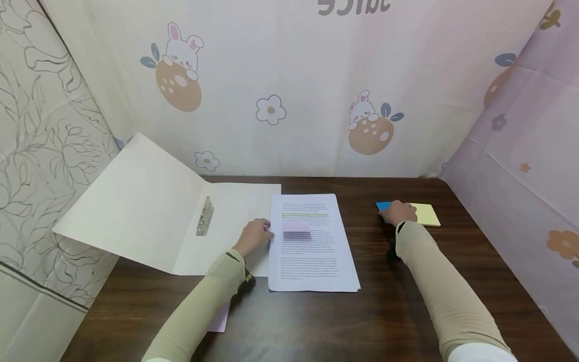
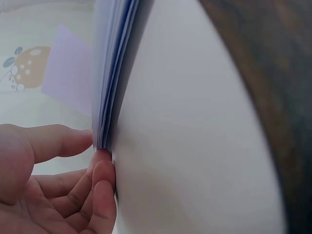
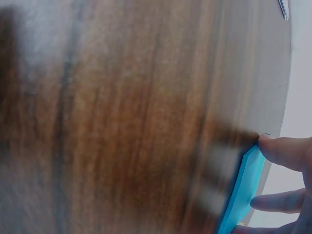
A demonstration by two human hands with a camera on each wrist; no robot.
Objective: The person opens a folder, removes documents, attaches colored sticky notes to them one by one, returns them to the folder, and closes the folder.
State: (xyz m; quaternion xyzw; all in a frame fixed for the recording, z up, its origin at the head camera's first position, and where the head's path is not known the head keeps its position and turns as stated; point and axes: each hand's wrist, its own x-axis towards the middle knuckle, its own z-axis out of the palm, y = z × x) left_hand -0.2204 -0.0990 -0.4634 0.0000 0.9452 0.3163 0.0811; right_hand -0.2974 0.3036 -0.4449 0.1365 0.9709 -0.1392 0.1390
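Observation:
My left hand (image 1: pixel 254 237) is at the left edge of a stack of printed paper (image 1: pixel 312 271). In the left wrist view its thumb lies against the top sheet and the curled fingers (image 2: pixel 103 183) meet the edge, pinching it. A purple sticky note (image 1: pixel 296 227) sits on the top page, under a green highlighted line, one end standing up. At the right, my right hand (image 1: pixel 399 213) grips a blue sticky note pad (image 3: pixel 247 183), thumb at one corner and fingertips along it. A pale yellow pad (image 1: pixel 426 215) lies beside that hand.
An open white folder (image 1: pixel 239 196) with a metal clip (image 1: pixel 205 216) lies at the left, partly under the paper; its cover (image 1: pixel 131 206) slants up. A purple sheet or pad (image 1: pixel 220 320) shows beside my left forearm. Patterned curtains (image 1: pixel 307 141) border the dark wooden table (image 1: pixel 307 322).

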